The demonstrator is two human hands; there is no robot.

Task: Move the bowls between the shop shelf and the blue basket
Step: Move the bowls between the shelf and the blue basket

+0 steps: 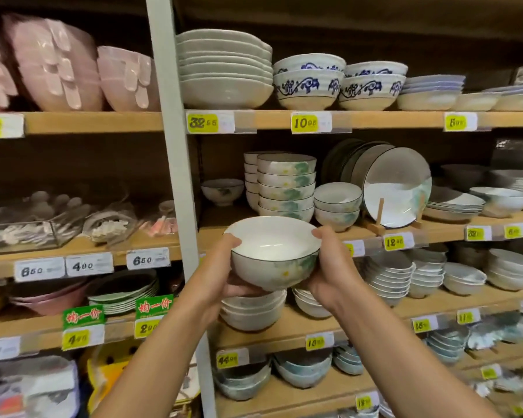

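I hold a white bowl with a dark rim and a green and yellow flower pattern in front of the shop shelf. My left hand cups its left side and underside, thumb on the rim. My right hand grips its right side, thumb over the rim. Just behind the bowl a stack of matching bowls stands on the middle shelf, with a second stack behind it. The blue basket is out of view.
Two smaller white bowls sit right of the stack, next to a plate on a wooden stand. A small footed bowl stands at the left. A grey upright post divides the shelving. Stacked crockery fills the shelves above and below.
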